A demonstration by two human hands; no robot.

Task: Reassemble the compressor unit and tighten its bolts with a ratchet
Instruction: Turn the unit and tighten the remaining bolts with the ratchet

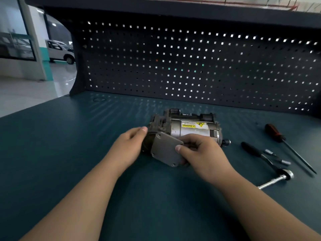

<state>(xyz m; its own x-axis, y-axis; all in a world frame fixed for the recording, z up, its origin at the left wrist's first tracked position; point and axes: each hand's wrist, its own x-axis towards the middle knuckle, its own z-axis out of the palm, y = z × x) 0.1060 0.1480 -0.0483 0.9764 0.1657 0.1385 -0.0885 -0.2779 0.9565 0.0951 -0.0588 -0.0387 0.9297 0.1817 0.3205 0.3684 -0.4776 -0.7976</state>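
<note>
The compressor unit, a silver cylinder with a yellow warning label and a dark grimy head, lies on its side in the middle of the green bench. A grey flat cover plate with corner bolt holes is held against its near end. My right hand pinches the plate's right edge with thumb on top and fingers curled behind. My left hand grips the dark left end of the compressor, thumb up by the head. The ratchet lies to the right, untouched.
Right of the compressor lie a long screwdriver with a red-black handle, two small sockets or bolts and an extension bar on the ratchet head. A dark pegboard walls the back of the green bench.
</note>
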